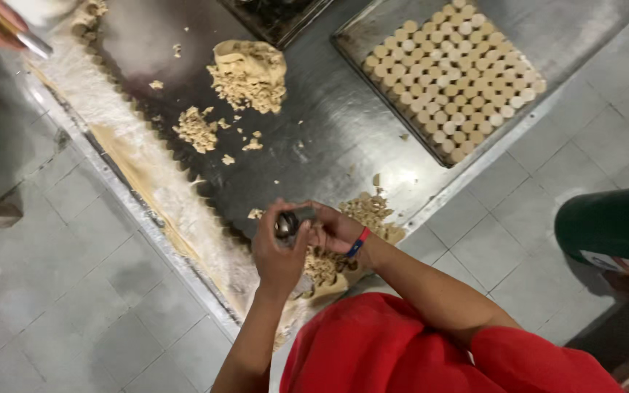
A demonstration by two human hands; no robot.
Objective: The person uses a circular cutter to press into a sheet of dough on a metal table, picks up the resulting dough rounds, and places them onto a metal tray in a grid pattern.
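A small round metal mould point(286, 223) is gripped in the left hand point(278, 255); it is steadied by the right hand point(334, 229), fingers curled against it, apparently for packing; crumbly beige dough point(319, 266) lies just beneath both hands; a tray of pale round pieces point(454, 80) sits well beyond them.

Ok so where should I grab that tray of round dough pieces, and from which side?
Grip the tray by its bare metal rim at the near long edge, coming from the floor side: that edge sits by the table's edge, and the round pieces fill the middle, leaving only the rim free.
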